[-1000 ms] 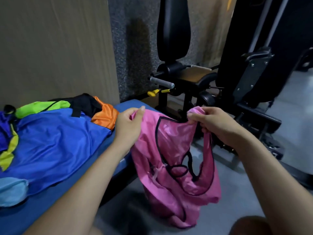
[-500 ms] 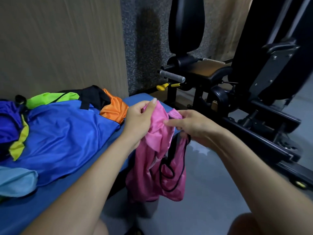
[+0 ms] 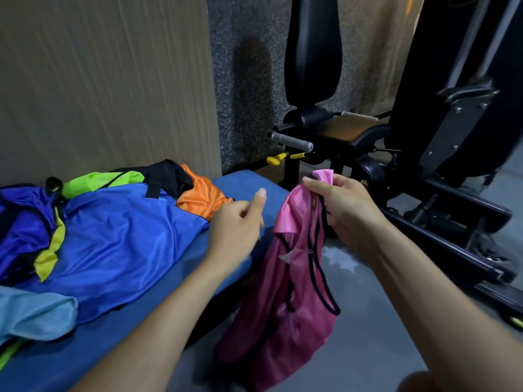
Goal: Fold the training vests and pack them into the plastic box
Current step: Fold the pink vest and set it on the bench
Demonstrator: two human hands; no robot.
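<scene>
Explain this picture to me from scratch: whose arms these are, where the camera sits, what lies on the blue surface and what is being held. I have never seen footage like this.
No machine is at work here. A person wears a wide-angle camera on the head, looking forward and down, so the two bare arms are their own. The right hand grips a pink vest by its top, and the vest hangs down toward the grey floor. The left hand holds nothing, its fingers loosely curled over the blue padded bench. On the bench lies a pile of unfolded vests: a large blue one, an orange one, a green one and a light blue one. Behind stands black gym equipment. No plastic box is in view.
</scene>
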